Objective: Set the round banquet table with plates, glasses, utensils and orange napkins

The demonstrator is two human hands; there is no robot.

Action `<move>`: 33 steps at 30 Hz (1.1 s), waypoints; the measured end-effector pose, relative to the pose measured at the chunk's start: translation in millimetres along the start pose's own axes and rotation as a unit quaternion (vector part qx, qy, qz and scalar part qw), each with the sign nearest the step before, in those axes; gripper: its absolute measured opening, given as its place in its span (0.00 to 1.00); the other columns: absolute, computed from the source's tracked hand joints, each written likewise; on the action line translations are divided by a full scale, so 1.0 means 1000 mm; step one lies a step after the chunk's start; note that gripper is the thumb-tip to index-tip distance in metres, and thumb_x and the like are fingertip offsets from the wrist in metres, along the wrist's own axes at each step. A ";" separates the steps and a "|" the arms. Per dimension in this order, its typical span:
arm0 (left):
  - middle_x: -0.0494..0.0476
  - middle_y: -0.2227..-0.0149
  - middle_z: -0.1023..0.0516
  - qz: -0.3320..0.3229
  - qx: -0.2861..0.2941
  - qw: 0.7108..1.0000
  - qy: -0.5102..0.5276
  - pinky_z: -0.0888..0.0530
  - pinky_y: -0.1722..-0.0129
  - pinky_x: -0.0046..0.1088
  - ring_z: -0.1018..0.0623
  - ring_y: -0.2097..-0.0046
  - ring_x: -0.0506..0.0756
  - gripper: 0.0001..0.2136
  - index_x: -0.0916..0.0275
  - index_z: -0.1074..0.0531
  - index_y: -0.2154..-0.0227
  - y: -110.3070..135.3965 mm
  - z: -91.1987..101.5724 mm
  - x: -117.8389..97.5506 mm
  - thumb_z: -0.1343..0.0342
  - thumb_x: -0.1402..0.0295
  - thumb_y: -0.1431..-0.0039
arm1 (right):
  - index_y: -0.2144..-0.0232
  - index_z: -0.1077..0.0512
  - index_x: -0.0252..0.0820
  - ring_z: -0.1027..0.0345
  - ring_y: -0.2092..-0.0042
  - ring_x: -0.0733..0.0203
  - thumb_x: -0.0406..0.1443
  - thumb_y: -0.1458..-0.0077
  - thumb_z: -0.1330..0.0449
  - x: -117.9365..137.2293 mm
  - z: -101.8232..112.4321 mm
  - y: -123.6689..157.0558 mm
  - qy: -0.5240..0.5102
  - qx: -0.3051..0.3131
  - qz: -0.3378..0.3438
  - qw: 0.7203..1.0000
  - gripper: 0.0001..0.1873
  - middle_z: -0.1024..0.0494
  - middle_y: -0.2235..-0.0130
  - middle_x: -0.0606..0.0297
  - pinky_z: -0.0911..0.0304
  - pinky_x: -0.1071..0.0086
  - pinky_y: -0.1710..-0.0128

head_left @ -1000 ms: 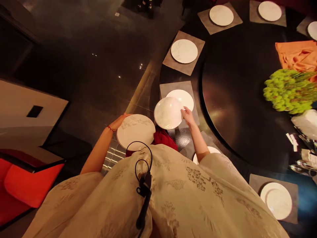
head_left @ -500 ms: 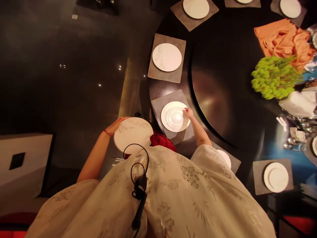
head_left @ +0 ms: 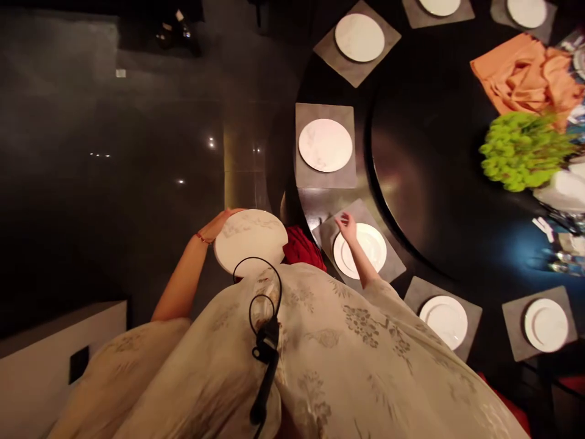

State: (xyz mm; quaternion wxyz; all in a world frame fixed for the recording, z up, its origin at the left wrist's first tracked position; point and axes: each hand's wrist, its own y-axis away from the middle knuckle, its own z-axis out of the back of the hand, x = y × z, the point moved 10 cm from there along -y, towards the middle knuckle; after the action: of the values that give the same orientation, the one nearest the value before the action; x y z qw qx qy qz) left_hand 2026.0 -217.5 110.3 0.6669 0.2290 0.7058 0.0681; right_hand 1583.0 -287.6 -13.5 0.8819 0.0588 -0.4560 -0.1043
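My left hand (head_left: 218, 224) grips the far edge of a stack of white plates (head_left: 250, 241) held against my body. My right hand (head_left: 346, 226) hovers open, fingers apart, just left of a set plate (head_left: 363, 249) with a smaller plate on it, on a grey placemat (head_left: 326, 236). Farther along the table's rim another grey mat (head_left: 303, 174) carries a single large white plate (head_left: 325, 145).
A round dark table carries a black turntable (head_left: 434, 171), more mats with plates (head_left: 443, 317) (head_left: 546, 324) (head_left: 359, 37), an orange cloth (head_left: 530, 73), green flowers (head_left: 521, 149) and cutlery at the right. A red chair back (head_left: 299, 247) stands by my waist. Dark glossy floor lies to the left.
My right hand carried a small plate to the set plate, laid it on top, let go and drew back to the left. The view has moved along the table's rim.
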 end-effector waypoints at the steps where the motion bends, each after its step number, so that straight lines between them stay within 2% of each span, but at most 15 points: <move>1: 0.71 0.50 0.21 -0.003 0.005 1.000 -0.009 0.30 0.44 0.46 0.24 0.45 0.70 0.43 0.68 0.26 0.45 -0.001 -0.001 -0.003 0.50 0.33 0.48 | 0.49 0.33 0.38 0.29 0.56 0.54 0.49 0.42 0.42 0.042 -0.031 0.010 -0.086 0.062 0.043 0.993 0.26 0.26 0.54 0.51 0.33 0.61 0.54; 3: 0.71 0.50 0.21 -0.007 0.019 1.000 -0.024 0.29 0.45 0.45 0.23 0.47 0.69 0.43 0.68 0.27 0.44 -0.003 -0.004 -0.010 0.51 0.34 0.47 | 0.47 0.35 0.44 0.30 0.62 0.59 0.53 0.43 0.42 0.133 -0.083 0.039 -0.199 0.177 0.142 0.953 0.28 0.26 0.55 0.58 0.33 0.65 0.61; 5: 0.70 0.50 0.21 -0.004 0.038 0.998 -0.039 0.27 0.48 0.43 0.22 0.48 0.67 0.41 0.67 0.27 0.44 -0.006 -0.009 -0.016 0.52 0.34 0.46 | 0.47 0.34 0.46 0.32 0.62 0.61 0.53 0.47 0.37 0.211 -0.109 0.063 -0.218 0.210 0.231 0.925 0.30 0.27 0.55 0.60 0.35 0.68 0.63; 7: 0.67 0.51 0.20 0.003 0.058 0.997 -0.059 0.26 0.51 0.39 0.21 0.50 0.66 0.39 0.65 0.26 0.45 -0.010 -0.014 -0.020 0.52 0.35 0.44 | 0.56 0.30 0.43 0.35 0.64 0.62 0.53 0.49 0.34 0.270 -0.124 0.075 -0.162 0.222 0.306 0.912 0.26 0.27 0.61 0.63 0.39 0.69 0.64; 10: 0.65 0.52 0.20 0.016 0.070 0.995 -0.073 0.25 0.54 0.36 0.21 0.52 0.64 0.38 0.63 0.26 0.45 -0.018 -0.014 -0.021 0.52 0.36 0.43 | 0.68 0.30 0.40 0.41 0.68 0.64 0.53 0.45 0.38 0.316 -0.139 0.073 -0.070 0.280 0.381 0.878 0.21 0.31 0.71 0.68 0.45 0.70 0.66; 12: 0.65 0.53 0.19 0.025 0.064 0.996 -0.062 0.25 0.54 0.37 0.20 0.53 0.64 0.38 0.63 0.25 0.45 -0.021 -0.010 -0.019 0.54 0.35 0.43 | 0.70 0.30 0.39 0.43 0.70 0.66 0.53 0.42 0.41 0.316 -0.135 0.062 -0.063 0.312 0.396 0.861 0.21 0.32 0.74 0.69 0.47 0.71 0.67; 13: 0.64 0.53 0.19 0.030 0.057 0.996 -0.057 0.25 0.54 0.37 0.20 0.53 0.64 0.39 0.63 0.25 0.45 -0.021 -0.007 -0.017 0.54 0.35 0.44 | 0.70 0.30 0.39 0.43 0.70 0.66 0.52 0.41 0.42 0.307 -0.127 0.054 -0.078 0.313 0.391 0.862 0.21 0.32 0.74 0.69 0.47 0.71 0.68; 15: 0.64 0.54 0.19 0.041 0.038 0.997 -0.049 0.25 0.53 0.39 0.21 0.53 0.65 0.39 0.63 0.26 0.45 -0.018 0.000 -0.013 0.54 0.35 0.43 | 0.69 0.29 0.39 0.41 0.70 0.66 0.51 0.41 0.43 0.268 -0.102 0.036 -0.137 0.275 0.342 0.888 0.21 0.31 0.73 0.68 0.45 0.71 0.68; 18: 0.65 0.52 0.19 0.053 0.024 0.998 -0.027 0.25 0.52 0.39 0.21 0.50 0.66 0.40 0.65 0.27 0.44 -0.011 0.005 -0.007 0.56 0.35 0.42 | 0.66 0.28 0.40 0.37 0.70 0.65 0.49 0.43 0.41 0.167 -0.058 0.013 -0.292 0.148 0.177 0.928 0.18 0.28 0.71 0.67 0.39 0.71 0.69; 20: 0.67 0.50 0.21 0.053 0.033 0.998 -0.007 0.26 0.50 0.39 0.22 0.49 0.66 0.41 0.66 0.28 0.43 -0.010 0.002 -0.004 0.57 0.34 0.43 | 0.63 0.28 0.42 0.34 0.70 0.64 0.45 0.47 0.36 0.093 -0.050 0.012 -0.395 0.097 0.029 0.913 0.14 0.26 0.71 0.67 0.34 0.71 0.70; 23: 0.69 0.48 0.22 0.059 0.052 0.997 0.014 0.26 0.49 0.40 0.23 0.48 0.67 0.42 0.65 0.28 0.43 -0.015 -0.008 0.004 0.57 0.33 0.45 | 0.64 0.28 0.43 0.27 0.67 0.61 0.34 0.53 0.34 0.016 -0.076 0.028 -0.465 0.123 -0.185 0.857 0.12 0.23 0.69 0.64 0.27 0.70 0.68; 25: 0.69 0.48 0.22 0.066 0.063 0.996 0.017 0.26 0.49 0.40 0.22 0.48 0.67 0.42 0.65 0.28 0.43 -0.019 -0.021 0.010 0.56 0.33 0.45 | 0.67 0.29 0.43 0.25 0.64 0.61 0.30 0.53 0.35 -0.017 -0.088 0.043 -0.468 0.118 -0.289 0.827 0.09 0.22 0.68 0.64 0.25 0.72 0.67; 27: 0.68 0.48 0.22 0.074 0.081 0.994 0.014 0.26 0.49 0.39 0.22 0.49 0.66 0.42 0.65 0.28 0.43 -0.020 -0.038 0.015 0.54 0.33 0.45 | 0.67 0.29 0.43 0.24 0.63 0.63 0.29 0.51 0.37 -0.041 -0.086 0.058 -0.455 0.081 -0.349 0.815 0.08 0.22 0.67 0.65 0.25 0.74 0.65; 30: 0.68 0.49 0.21 0.093 0.123 0.988 0.012 0.26 0.51 0.38 0.22 0.49 0.66 0.42 0.65 0.28 0.42 -0.021 -0.063 0.016 0.55 0.34 0.45 | 0.65 0.30 0.40 0.25 0.60 0.66 0.30 0.48 0.39 -0.064 -0.076 0.083 -0.428 0.046 -0.385 0.817 0.05 0.22 0.66 0.65 0.26 0.75 0.60; 33: 0.69 0.49 0.22 0.103 0.164 0.981 0.003 0.25 0.52 0.39 0.22 0.50 0.67 0.42 0.65 0.29 0.41 -0.030 -0.077 0.011 0.56 0.33 0.44 | 0.66 0.30 0.39 0.25 0.60 0.66 0.31 0.46 0.40 -0.082 -0.072 0.103 -0.433 0.011 -0.402 0.807 0.04 0.21 0.66 0.63 0.27 0.75 0.57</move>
State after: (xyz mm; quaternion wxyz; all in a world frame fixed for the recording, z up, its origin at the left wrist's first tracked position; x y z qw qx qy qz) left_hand 1944.4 -223.8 96.1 0.6076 0.4067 0.6819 0.0205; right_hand 1608.6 -167.3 -99.5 0.4715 0.1949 -0.7272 -0.4592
